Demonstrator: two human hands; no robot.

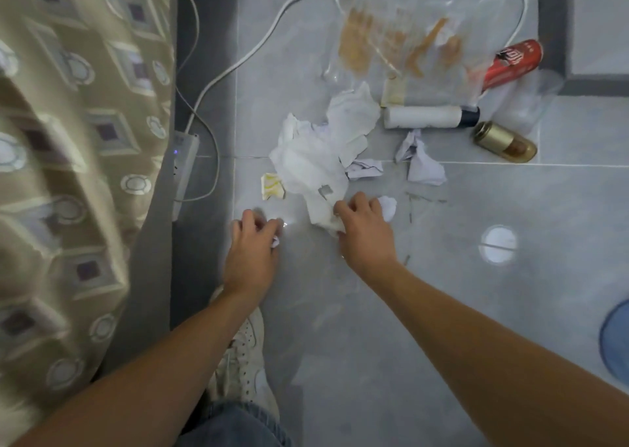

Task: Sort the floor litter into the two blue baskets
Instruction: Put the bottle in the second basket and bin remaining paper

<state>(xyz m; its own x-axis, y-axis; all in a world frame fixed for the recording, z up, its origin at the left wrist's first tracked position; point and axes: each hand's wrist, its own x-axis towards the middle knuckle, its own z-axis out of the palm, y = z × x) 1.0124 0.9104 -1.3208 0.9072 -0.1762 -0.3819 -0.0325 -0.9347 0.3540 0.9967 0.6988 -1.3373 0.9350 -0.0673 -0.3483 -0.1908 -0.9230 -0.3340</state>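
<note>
Right hand (364, 232) gripping white tissue heap (313, 160) — left hand (253, 242) clenched on paper scrap (275, 242).

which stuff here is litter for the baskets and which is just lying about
Job: white tissue pile, crumpled paper, red can, gold can, white tube, stained plastic bag, blue basket.
Lying about: power strip, white cables, curtain.

crumpled white tissues (313, 160), red can (510, 63) lying flat
</note>
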